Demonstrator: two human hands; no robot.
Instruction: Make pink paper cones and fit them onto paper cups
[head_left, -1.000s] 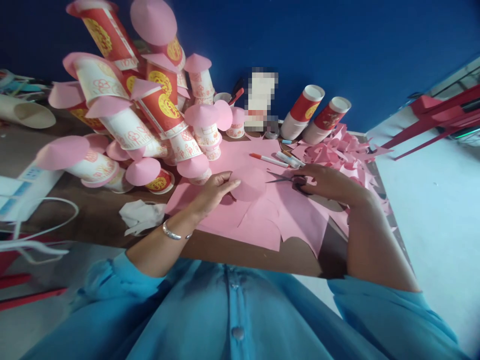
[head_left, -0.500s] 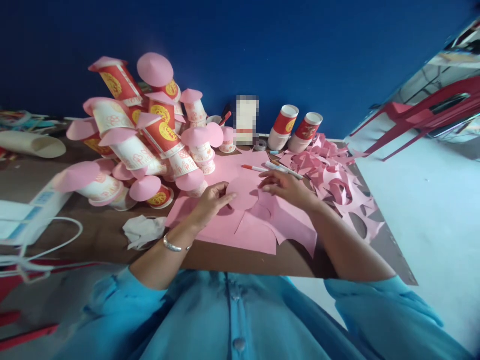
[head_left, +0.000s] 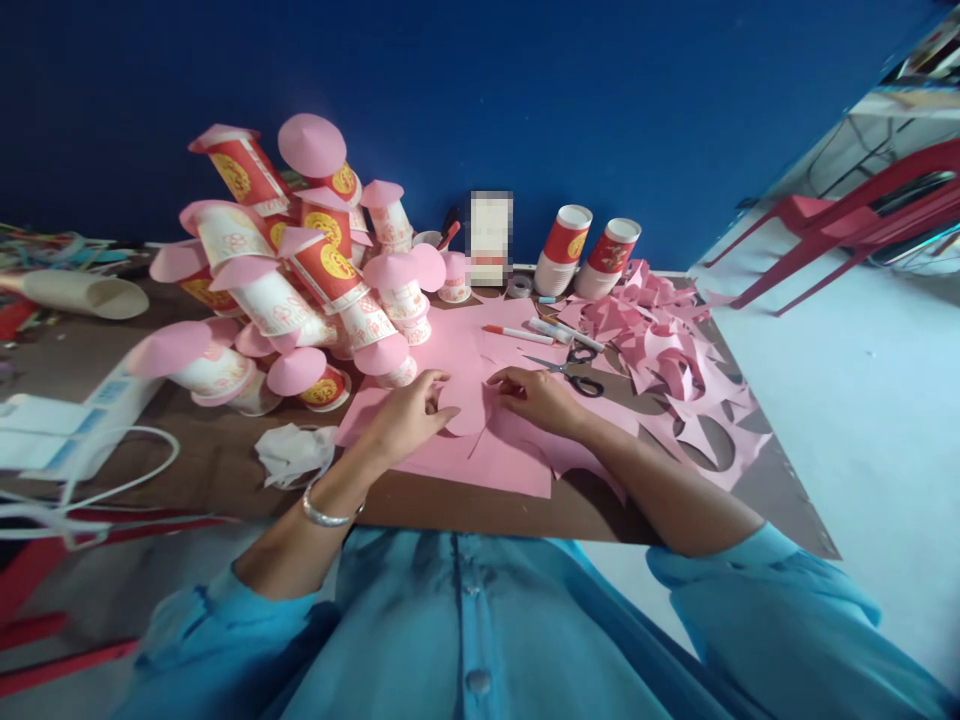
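Observation:
A pink paper circle [head_left: 469,408] lies between my hands, low over the pink sheets. My left hand [head_left: 414,415] is at its left side, thumb across the edge and fingers curled nearby. At the right edge, my right hand [head_left: 534,398] has its fingers bent down against the paper. Parts of the circle's edges are hidden by my fingers. Just beyond my right hand rest scissors [head_left: 574,370] with black handles, blades pointing left. Pink paper sheets [head_left: 495,465], some with curved cuts, spread beneath both hands.
Decorated paper cups with pink cone tops [head_left: 277,300] crowd the left. Two cup stacks [head_left: 566,250] stand by the blue wall, near pens [head_left: 517,333] and a tape roll [head_left: 519,287]. Pink scraps [head_left: 675,340] heap at right. A crumpled white item [head_left: 292,455] lies left; a red chair [head_left: 832,220] stands beyond.
My right hand has moved left and down to the circle's edge, uncovering the scissors. My left hand and the circle have shifted slightly left and toward me.

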